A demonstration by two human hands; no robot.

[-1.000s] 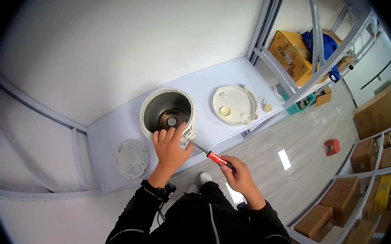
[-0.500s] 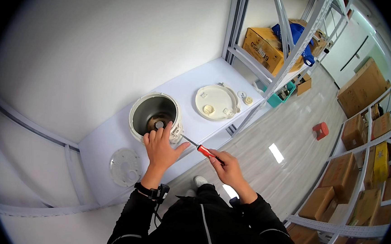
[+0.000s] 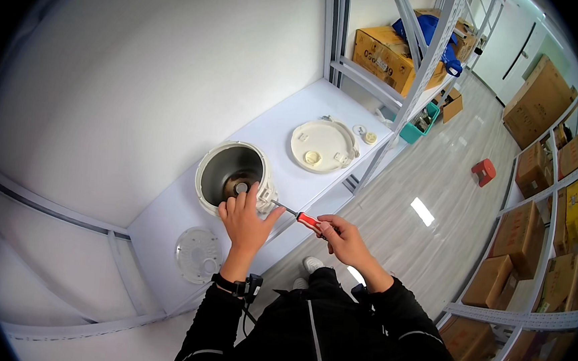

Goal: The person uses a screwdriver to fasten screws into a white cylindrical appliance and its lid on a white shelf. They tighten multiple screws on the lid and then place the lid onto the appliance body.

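Note:
The open white rice cooker body (image 3: 211, 202), grey inside with a brownish bottom, stands on the white bench. My left hand (image 3: 244, 226) holds its near rim, fingers hooked over the edge and thumb pointing out to the right. In my right hand (image 3: 345, 241) is a screwdriver (image 3: 308, 221) with a red and black handle. Its shaft points left, and the tip meets the fittings on the cooker's right side, close to my left thumb. Exactly what the tip touches is too small to make out.
Right of the cooker lies a round white lid (image 3: 332, 143) with a small cream cap (image 3: 312, 158) on it. Two small round parts sit beside it. A pale perforated disc (image 3: 197, 254) lies near left. A shelf post (image 3: 426, 62) rises at the bench's right end.
The whole view has shifted slightly. My right hand has changed its hold on the screwdriver handle, with the fingers now more curled under it. My left hand stays on the rim.

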